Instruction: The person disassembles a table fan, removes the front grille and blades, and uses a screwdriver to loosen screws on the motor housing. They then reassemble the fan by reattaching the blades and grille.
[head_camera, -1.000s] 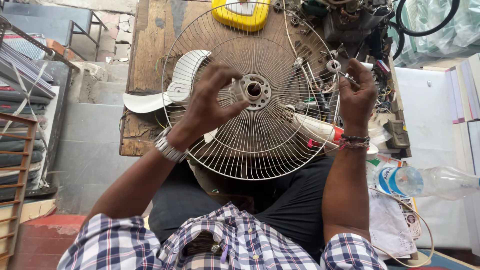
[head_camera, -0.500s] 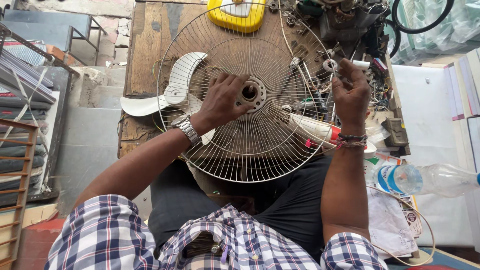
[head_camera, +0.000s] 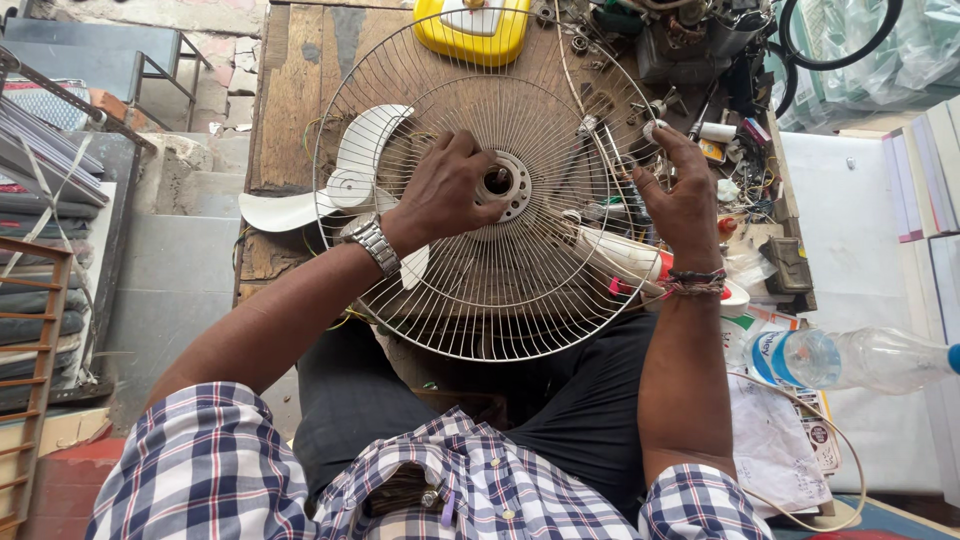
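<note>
Round cream wire fan guard (head_camera: 490, 290), tilted over the wooden workbench (head_camera: 300, 90): my left hand (head_camera: 445, 190), having slid from its hub to just beside it, grips the spokes, and my right hand (head_camera: 680, 195) still pinches the rim, guard now steadier.

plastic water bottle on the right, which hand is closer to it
Right. The right hand grips the fan guard's rim up and left of the water bottle; the left hand is farther off, by the guard's centre hub.
</note>
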